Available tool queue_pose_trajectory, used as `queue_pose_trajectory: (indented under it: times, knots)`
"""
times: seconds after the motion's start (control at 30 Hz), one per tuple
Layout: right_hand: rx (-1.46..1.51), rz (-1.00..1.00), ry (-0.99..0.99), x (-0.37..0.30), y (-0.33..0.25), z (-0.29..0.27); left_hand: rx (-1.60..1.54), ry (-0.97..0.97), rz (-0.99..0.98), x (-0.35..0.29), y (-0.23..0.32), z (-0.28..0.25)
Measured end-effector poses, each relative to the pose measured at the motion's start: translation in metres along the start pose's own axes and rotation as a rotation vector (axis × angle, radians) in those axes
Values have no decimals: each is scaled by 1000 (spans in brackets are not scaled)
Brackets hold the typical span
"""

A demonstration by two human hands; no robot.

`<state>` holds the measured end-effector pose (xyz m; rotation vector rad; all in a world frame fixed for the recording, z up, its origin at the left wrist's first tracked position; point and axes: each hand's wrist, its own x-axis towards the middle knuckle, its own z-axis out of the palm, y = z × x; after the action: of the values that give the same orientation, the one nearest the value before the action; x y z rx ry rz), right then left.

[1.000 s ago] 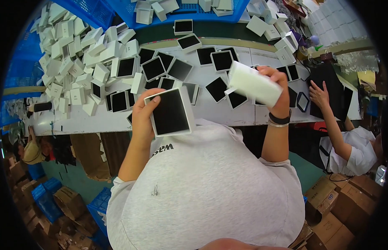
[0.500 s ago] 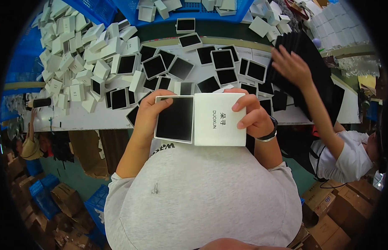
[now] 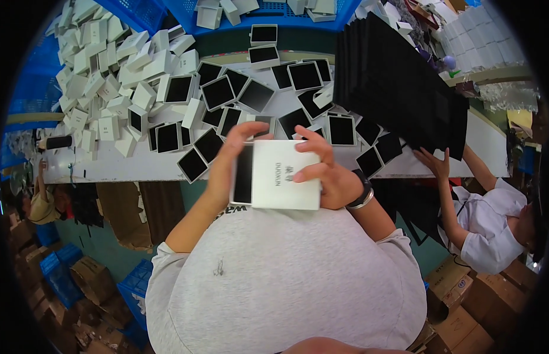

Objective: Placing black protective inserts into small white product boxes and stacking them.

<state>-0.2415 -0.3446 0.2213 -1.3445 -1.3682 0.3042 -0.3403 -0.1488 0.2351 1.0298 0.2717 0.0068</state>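
In front of my chest is a white box sleeve point(image 3: 267, 192) with dark printing, gripped at its right side by my right hand point(image 3: 336, 174), fingers over the top face. A black-lined white box tray point(image 3: 244, 177) sits partly inside the sleeve, and only a narrow black strip of it shows on the left. My left hand point(image 3: 221, 168) is wrapped round the tray's left edge, with its fingers reaching over the far edge.
Open black-lined trays point(image 3: 257, 94) lie across the white table point(image 3: 127, 170) ahead. White boxes point(image 3: 109, 94) are heaped at left, and blue crates point(image 3: 239, 35) stand behind. On the right, a co-worker's hand point(image 3: 434, 164) touches a stack of black sheets point(image 3: 404, 88).
The tray has slid far into the sleeve, and my hands have drawn closer together. The co-worker's black sheets have shifted left over the table, and some trays there have moved.
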Motion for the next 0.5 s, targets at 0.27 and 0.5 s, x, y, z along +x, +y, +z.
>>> queue_pose_trajectory:
  times: [0.27, 0.5]
  knots:
    - [-137, -64, -5, 38, 5, 16, -111, 74, 31, 1, -7, -7]
    - [-167, 428, 98, 12, 49, -3, -331, 253, -167, -34, -4, -102]
